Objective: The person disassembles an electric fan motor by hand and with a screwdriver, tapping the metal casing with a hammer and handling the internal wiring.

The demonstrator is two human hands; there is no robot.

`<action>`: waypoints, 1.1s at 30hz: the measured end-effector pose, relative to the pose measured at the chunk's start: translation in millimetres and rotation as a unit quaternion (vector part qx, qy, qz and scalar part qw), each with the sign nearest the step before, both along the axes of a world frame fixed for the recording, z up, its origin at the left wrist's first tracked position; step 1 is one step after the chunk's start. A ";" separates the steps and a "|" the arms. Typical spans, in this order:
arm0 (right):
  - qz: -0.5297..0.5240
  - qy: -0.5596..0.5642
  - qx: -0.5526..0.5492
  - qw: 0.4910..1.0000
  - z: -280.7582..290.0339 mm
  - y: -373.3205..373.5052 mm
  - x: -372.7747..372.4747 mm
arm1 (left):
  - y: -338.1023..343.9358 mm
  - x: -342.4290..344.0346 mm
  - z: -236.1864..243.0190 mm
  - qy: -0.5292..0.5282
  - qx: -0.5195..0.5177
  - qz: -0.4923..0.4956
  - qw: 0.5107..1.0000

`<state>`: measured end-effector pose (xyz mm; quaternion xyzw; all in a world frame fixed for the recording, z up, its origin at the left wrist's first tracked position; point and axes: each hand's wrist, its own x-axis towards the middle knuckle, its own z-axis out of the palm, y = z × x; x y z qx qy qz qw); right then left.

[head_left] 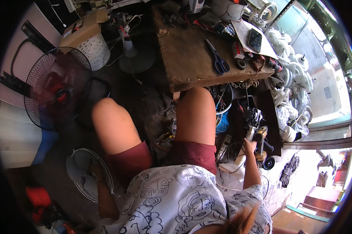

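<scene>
My right hand [249,146] is closed around the white neck of a fan stand [241,158] on my right. Its bare motor [254,116] is exposed at the top, with no blades or guard on it. Low on my left, my left hand [95,169] is at a grey fan blade [79,165] inside a round wire guard [107,167]. Shadow darkens those fingers, which look curled at the blade's middle. A yellow and black power tool [262,136] with a dark disc [268,163] is right beside my right hand.
A wooden table [184,58] ahead bears blue-handled scissors [219,58], a phone [255,40] and tape [241,64]. A black-guarded fan [59,87] is at left. White fan parts [291,74] pile up at right. A power strip [223,147] and loose wires lie near my right thigh.
</scene>
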<state>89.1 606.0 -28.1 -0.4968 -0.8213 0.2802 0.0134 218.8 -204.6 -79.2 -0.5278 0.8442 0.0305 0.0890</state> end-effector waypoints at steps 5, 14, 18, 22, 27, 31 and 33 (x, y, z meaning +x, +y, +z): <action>0.128 0.122 0.101 0.979 -20.3 -1.4 17.9 | -37.8 14.1 -14.0 0.105 0.005 -0.087 0.991; 0.117 0.298 -0.182 0.930 66.0 -84.5 27.4 | 20.8 -94.6 79.5 0.591 0.126 -0.175 0.777; 0.137 0.328 -0.190 0.915 142.0 -118.9 38.6 | 90.7 -160.1 193.9 0.622 0.142 -0.196 0.744; 0.243 0.346 -0.191 0.886 211.7 -138.9 33.6 | 144.1 -216.5 274.0 0.677 0.204 -0.339 0.620; 0.309 0.420 -0.227 0.822 298.1 -175.0 6.3 | 227.5 -283.4 377.7 0.612 0.341 -0.540 0.465; 0.381 0.411 -0.228 0.796 361.5 -217.9 -32.0 | 260.2 -342.7 470.5 0.565 0.464 -0.586 0.350; 0.452 0.417 -0.227 0.755 385.2 -232.2 -39.8 | 264.5 -360.2 489.2 0.556 0.480 -0.587 0.341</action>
